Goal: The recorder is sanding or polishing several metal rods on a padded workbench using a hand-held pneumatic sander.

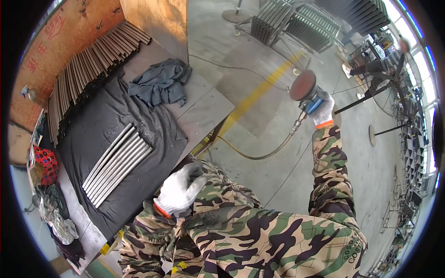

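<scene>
My right hand, in a white glove with an orange cuff, is stretched out to the right. It grips a blue air sander, whose round reddish-brown disc is held up off the floor. A hose hangs from the sander's metal fitting and curves left toward the bench. Close to my body, my left hand is gloved too; its fingers are loosely bent, thumb apart, with nothing seen in them. Left of it, several bright metal tubes lie side by side on a black cloth over the workbench.
A row of darker tubes lies along the wooden board behind the bench. A crumpled blue-grey cloth sits near the bench's far corner. Across the floor stand racks of metal parts and a large fan.
</scene>
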Demonstrator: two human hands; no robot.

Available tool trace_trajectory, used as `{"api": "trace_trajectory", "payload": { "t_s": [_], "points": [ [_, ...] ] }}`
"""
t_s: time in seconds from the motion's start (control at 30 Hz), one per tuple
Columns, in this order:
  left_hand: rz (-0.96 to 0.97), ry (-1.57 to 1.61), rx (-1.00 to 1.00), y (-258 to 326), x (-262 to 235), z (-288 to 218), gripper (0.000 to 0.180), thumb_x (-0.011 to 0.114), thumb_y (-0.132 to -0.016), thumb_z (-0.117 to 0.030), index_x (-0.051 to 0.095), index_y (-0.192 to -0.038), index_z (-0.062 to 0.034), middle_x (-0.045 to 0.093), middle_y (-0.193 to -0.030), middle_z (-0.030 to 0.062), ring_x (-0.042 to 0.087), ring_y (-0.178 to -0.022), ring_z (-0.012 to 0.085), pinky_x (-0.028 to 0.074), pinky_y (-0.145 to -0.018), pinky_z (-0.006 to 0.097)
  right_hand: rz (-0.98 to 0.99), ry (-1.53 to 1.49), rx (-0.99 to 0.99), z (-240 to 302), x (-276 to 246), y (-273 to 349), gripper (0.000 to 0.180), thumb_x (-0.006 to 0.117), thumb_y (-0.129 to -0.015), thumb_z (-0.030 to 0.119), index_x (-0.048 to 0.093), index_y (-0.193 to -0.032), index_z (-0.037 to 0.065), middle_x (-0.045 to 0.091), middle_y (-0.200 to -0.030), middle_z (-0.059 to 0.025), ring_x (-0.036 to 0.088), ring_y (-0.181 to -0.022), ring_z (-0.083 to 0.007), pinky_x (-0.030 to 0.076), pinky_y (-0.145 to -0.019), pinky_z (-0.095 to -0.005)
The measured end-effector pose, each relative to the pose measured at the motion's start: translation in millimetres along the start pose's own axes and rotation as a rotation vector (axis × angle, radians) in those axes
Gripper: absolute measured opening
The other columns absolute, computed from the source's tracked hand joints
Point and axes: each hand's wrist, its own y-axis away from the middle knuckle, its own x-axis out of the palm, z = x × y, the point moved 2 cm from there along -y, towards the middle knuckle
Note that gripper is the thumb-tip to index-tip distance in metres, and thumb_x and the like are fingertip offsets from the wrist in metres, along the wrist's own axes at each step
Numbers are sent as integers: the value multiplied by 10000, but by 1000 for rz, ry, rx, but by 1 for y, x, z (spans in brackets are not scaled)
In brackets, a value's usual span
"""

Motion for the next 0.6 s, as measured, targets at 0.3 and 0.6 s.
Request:
{"api": "trace_trajectory", "payload": {
  "t_s": [0.3,0.6],
  "points": [
    [-38,-50,33,12,5,12,519,711,-1067,-230,606,-1488,55,794,-1221,224,782,-1142,292,601,-1023,389,-113,76,21,-2,9,-9,472,604,-963,259,644,-1328,-38,743,-1129,-171,727,-911,-385,630,-782,-530],
    [-27,-1,-22,17,0,15,530,706,-1065,-238,610,-1494,59,792,-1257,235,777,-1186,307,593,-1045,393,-231,287,70,-15,3,-25,328,615,-1071,221,654,-1347,49,737,-1115,-158,741,-908,-349,654,-753,-560]
  ]
}}
